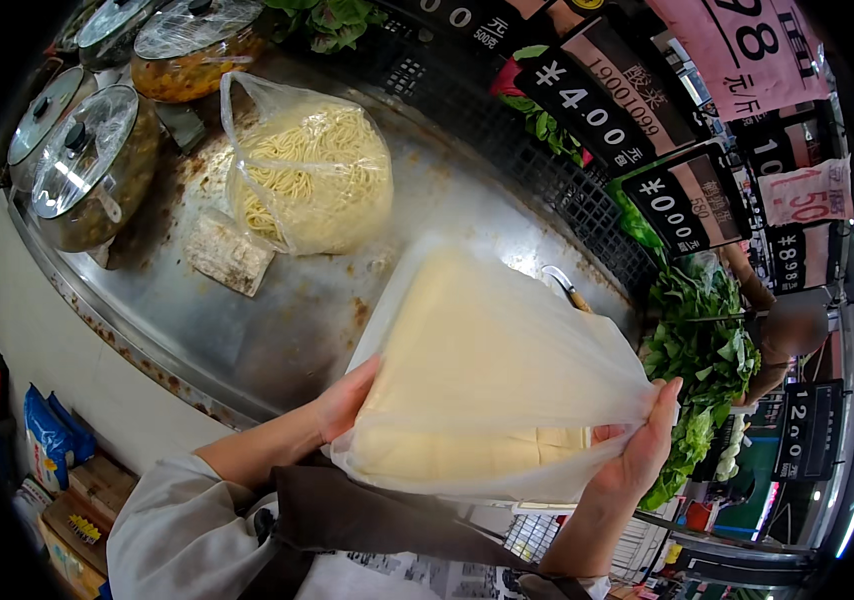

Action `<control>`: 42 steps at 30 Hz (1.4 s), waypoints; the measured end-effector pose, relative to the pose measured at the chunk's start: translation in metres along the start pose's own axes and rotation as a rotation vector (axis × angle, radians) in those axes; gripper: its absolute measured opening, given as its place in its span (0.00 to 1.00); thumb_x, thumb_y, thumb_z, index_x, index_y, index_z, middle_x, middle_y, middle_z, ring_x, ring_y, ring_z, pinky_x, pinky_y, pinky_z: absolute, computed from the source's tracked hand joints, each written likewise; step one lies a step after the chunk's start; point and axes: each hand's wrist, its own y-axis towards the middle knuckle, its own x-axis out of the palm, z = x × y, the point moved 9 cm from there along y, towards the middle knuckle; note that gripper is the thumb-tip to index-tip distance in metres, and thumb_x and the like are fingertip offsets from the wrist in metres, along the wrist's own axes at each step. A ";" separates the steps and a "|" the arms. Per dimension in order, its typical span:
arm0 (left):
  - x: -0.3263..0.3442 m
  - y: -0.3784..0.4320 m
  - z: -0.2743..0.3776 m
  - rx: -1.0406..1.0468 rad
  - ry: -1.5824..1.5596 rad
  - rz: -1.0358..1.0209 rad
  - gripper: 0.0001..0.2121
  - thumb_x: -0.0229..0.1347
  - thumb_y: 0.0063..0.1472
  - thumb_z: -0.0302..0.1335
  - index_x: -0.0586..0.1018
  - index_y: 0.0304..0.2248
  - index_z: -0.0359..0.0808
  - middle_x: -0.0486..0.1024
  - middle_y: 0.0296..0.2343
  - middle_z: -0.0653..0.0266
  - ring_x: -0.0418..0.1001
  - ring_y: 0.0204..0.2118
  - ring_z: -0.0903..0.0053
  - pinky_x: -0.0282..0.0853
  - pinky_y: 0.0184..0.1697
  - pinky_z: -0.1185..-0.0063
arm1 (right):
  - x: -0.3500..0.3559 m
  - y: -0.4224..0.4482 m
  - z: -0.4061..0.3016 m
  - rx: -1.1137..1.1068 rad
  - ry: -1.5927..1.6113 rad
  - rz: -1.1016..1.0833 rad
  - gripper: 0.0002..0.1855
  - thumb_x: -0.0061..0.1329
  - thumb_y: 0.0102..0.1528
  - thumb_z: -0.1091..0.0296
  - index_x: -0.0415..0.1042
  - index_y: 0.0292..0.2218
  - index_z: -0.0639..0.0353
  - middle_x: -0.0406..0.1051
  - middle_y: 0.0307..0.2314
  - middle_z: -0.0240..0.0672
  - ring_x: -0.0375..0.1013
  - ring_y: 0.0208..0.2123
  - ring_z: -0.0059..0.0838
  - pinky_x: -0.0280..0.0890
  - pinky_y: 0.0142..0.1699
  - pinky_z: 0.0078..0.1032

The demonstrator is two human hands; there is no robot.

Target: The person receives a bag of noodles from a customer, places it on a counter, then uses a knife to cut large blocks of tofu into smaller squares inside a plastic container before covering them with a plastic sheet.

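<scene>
A tray (385,304) holds a slab of pale yellow blocks, likely tofu (472,454), at the near edge of the metal counter. A translucent plastic film or bag (502,352) lies over most of it. My left hand (348,401) is at the left side of the tray and film; its fingertips are hidden beneath the edge, so its grip is unclear. At the right side my right hand (641,442) pinches the gathered film between thumb and fingers. Beyond the tray, a knife (565,285) with a wooden handle lies on the counter.
A plastic bag of noodles (314,172) stands on the stained metal counter (277,330), beside a whitish block (228,251). Lidded bowls (93,165) of food crowd the far left. Black crates (569,195), price signs (592,105) and leafy greens (697,330) border the right; another person (772,367) is beyond.
</scene>
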 end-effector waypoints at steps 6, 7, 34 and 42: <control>-0.015 0.010 0.004 -0.062 0.011 0.099 0.27 0.38 0.60 0.47 0.59 0.52 0.36 0.59 0.50 0.62 0.60 0.50 0.73 0.57 0.51 0.76 | -0.008 -0.002 -0.002 -0.001 0.001 -0.065 0.12 0.41 0.55 0.55 0.63 0.24 0.50 0.68 0.22 0.25 0.69 0.24 0.17 0.66 0.30 0.18; -0.015 0.011 0.004 -0.071 -0.001 0.114 0.27 0.38 0.60 0.47 0.59 0.52 0.36 0.59 0.50 0.62 0.60 0.50 0.73 0.57 0.51 0.76 | -0.008 -0.003 -0.003 0.002 0.009 -0.059 0.12 0.41 0.55 0.55 0.63 0.24 0.50 0.68 0.22 0.25 0.69 0.25 0.17 0.66 0.30 0.18; -0.008 -0.073 0.035 0.641 0.957 0.314 0.31 0.39 0.59 0.45 0.47 0.54 0.34 0.46 0.55 0.57 0.40 0.59 0.68 0.36 0.58 0.69 | -0.050 0.011 0.045 -0.006 0.022 0.125 0.13 0.43 0.54 0.54 0.67 0.31 0.55 0.67 0.24 0.24 0.64 0.23 0.13 0.59 0.26 0.12; -0.008 -0.068 0.003 0.591 1.462 0.205 0.56 0.69 0.29 0.37 0.45 0.55 0.31 0.49 0.53 0.52 0.45 0.57 0.66 0.42 0.57 0.72 | -0.061 0.007 0.050 0.012 0.199 0.116 0.12 0.46 0.52 0.55 0.66 0.29 0.53 0.69 0.25 0.26 0.69 0.25 0.16 0.62 0.26 0.13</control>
